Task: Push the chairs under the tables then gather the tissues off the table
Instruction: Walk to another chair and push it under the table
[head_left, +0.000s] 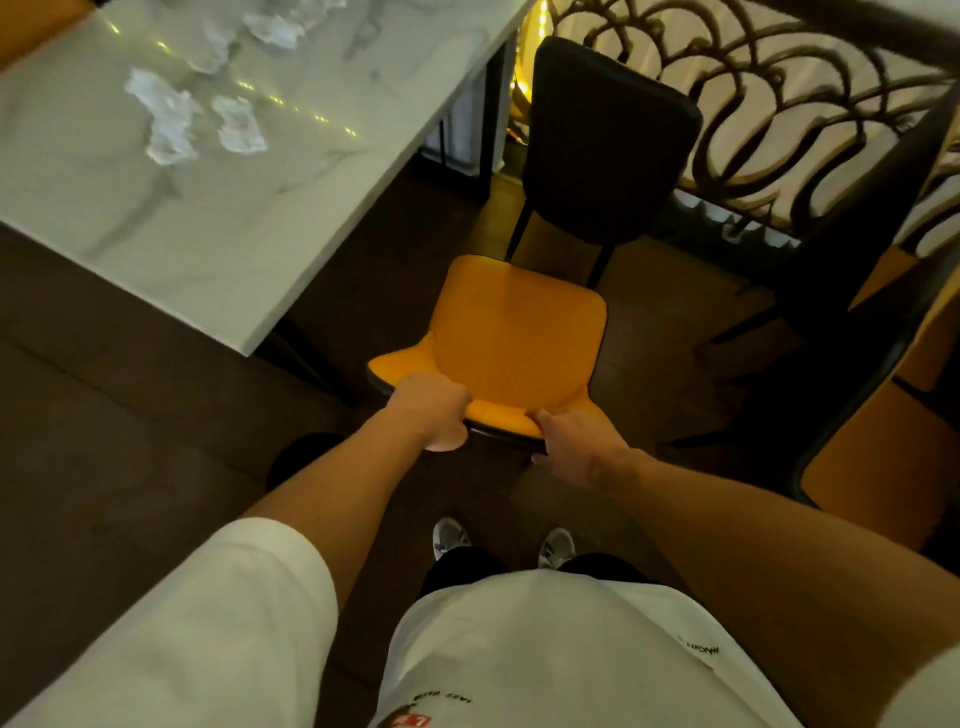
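Observation:
An orange chair (514, 332) with a dark frame stands in front of me, to the right of the white marble table (218, 218), outside its edge. My left hand (431, 410) grips the top of its backrest on the left. My right hand (576, 441) grips the same top edge on the right. Several crumpled white tissues (171, 122) lie on the far left part of the table top.
A second chair (602, 145) with a black back stands beyond the orange one, near the table's far corner. An ornate metal railing (779, 104) runs along the right. Another orange chair (883, 457) and a dark table leg sit at the right. The floor is dark wood.

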